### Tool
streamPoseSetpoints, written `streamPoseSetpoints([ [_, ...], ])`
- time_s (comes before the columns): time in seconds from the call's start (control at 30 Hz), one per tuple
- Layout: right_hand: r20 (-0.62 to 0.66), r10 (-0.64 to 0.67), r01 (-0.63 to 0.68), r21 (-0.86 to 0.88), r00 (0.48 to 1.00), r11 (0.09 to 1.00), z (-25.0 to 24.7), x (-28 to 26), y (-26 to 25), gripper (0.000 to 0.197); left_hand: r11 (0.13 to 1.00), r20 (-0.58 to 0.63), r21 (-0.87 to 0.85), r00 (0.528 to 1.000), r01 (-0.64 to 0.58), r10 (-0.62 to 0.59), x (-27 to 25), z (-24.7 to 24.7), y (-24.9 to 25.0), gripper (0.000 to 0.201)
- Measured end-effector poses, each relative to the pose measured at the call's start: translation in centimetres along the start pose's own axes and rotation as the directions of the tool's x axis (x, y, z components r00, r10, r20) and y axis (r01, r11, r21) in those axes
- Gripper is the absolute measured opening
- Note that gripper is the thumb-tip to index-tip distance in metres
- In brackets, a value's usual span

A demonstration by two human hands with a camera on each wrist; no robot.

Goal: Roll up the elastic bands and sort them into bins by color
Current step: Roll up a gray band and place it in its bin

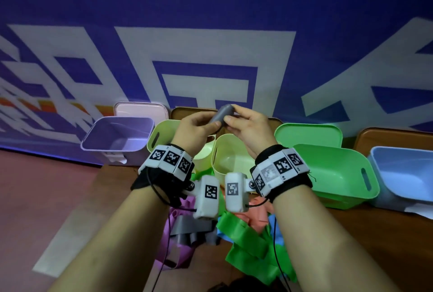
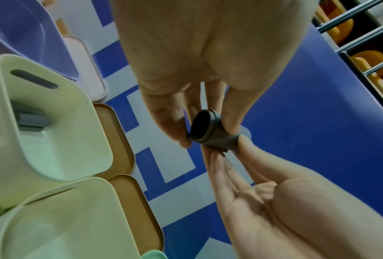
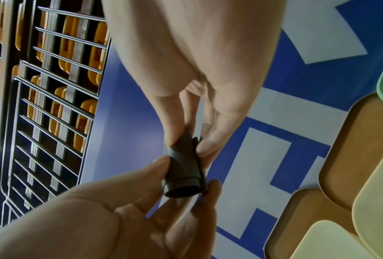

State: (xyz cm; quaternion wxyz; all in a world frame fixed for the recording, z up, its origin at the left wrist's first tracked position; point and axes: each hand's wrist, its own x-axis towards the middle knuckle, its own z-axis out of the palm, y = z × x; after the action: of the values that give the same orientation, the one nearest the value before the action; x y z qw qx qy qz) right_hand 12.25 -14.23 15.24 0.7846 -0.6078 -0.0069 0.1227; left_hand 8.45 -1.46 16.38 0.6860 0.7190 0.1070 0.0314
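You hold the grey rolled elastic band (image 1: 222,113) in the air above the bins, one end pinched in your left hand (image 1: 195,127), the other in your right hand (image 1: 248,127). Both hands are clamped on it so the coil can't spring loose. The loose tail looks tucked along the seam, though blur hides it. The pale green plastic bin (image 2: 59,133) below already holds grey rolls, likely its destination. Unrolled green, purple, grey and pink bands (image 1: 248,240) wait piled on the brown counter (image 1: 375,245).
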Motion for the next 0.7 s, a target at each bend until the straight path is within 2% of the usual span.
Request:
streamPoseSetpoints([
  [0.17,0.068,0.043,-0.042,-0.010,0.997,0.999,3.0,1.3,1.2,0.042,0.997,-0.048,0.083,0.999,-0.003,0.007,1.1,-3.6,-1.5,0.020],
  [0.4,0.047,0.118,-0.113,-0.097,0.992,0.989,8.0,4.9,3.7,0.032,0.991,-0.095,0.131,0.995,0.017,-0.005,4.6,-9.2,-3.7,0.015],
  [0.57,-0.015,0.181,-0.181,-0.148,0.983,0.972,11.6,7.9,5.8,0.038,0.994,-0.076,0.099,0.996,0.052,-0.045,8.0,-12.7,-5.6,0.011],
  [0.7,-0.120,0.219,-0.238,-0.170,0.968,0.956,13.5,10.4,7.9,0.043,0.991,-0.068,0.095,0.994,0.092,-0.085,10.9,-14.6,-7.8,0.009],
])
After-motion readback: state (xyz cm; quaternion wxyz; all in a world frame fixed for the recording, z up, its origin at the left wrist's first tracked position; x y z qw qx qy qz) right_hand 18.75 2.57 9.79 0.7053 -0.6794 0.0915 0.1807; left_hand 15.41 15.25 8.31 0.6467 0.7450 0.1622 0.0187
